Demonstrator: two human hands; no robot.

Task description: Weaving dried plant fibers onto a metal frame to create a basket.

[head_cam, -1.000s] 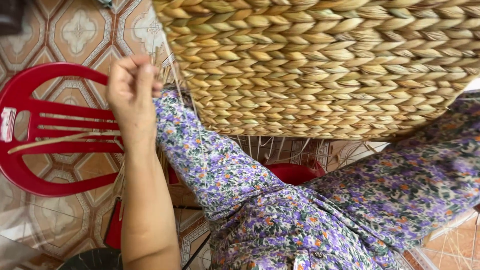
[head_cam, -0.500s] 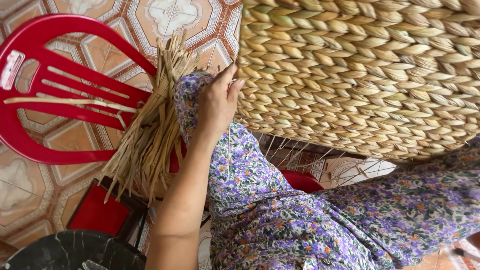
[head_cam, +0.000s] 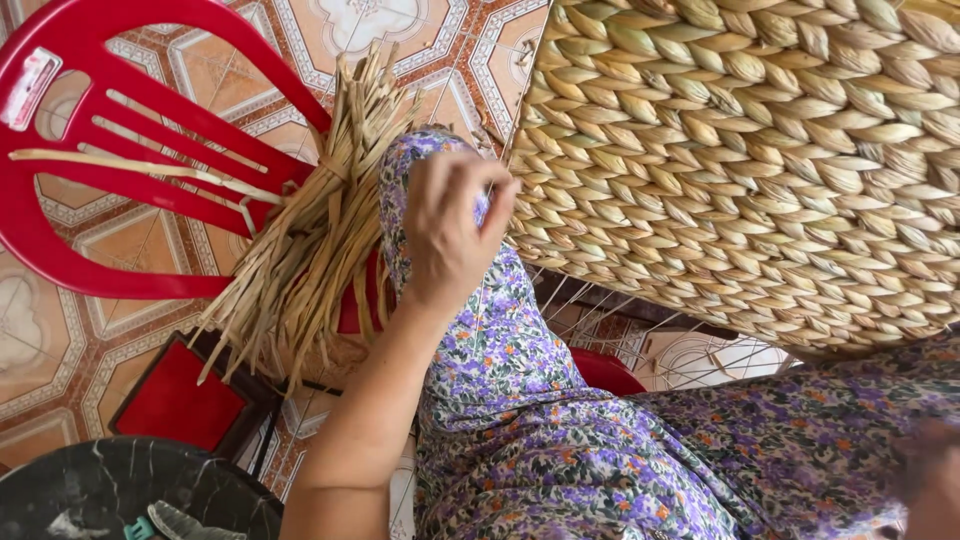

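Pinching straw strand: left hand | woven basket touching | right hand unseen

Straw bundle left of basket

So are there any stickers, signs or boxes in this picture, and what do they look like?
Sticker: on the rim of the red plastic chair, upper left; a small pale rectangle with rounded corners, its print too small to make out.
No packages, signs or screens show anywhere else.
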